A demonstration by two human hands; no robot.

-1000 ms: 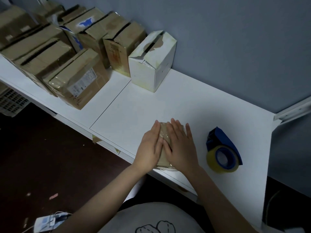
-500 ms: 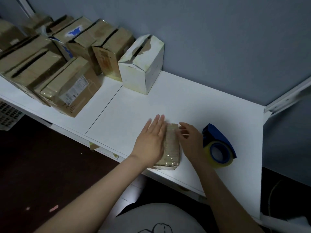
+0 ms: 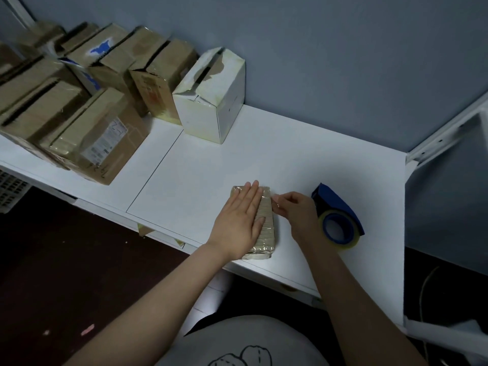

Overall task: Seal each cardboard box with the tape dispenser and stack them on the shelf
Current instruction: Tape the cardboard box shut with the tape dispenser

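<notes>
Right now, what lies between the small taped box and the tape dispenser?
In the head view, the right hand fills that stretch: its curled fingers are at the right edge of the small taped box, and its back is near the tape dispenser.

On the table (image 3: pixel 264 159), near its front edge, a small box (image 3: pixel 267 225) lies under the left hand (image 3: pixel 237 220), with the right hand (image 3: pixel 297 212) seemingly touching its right side, the tape dispenser (image 3: pixel 339 220) just right of that, and larger boxes (image 3: pixel 100 138) grouped well apart at the left rear.
</notes>
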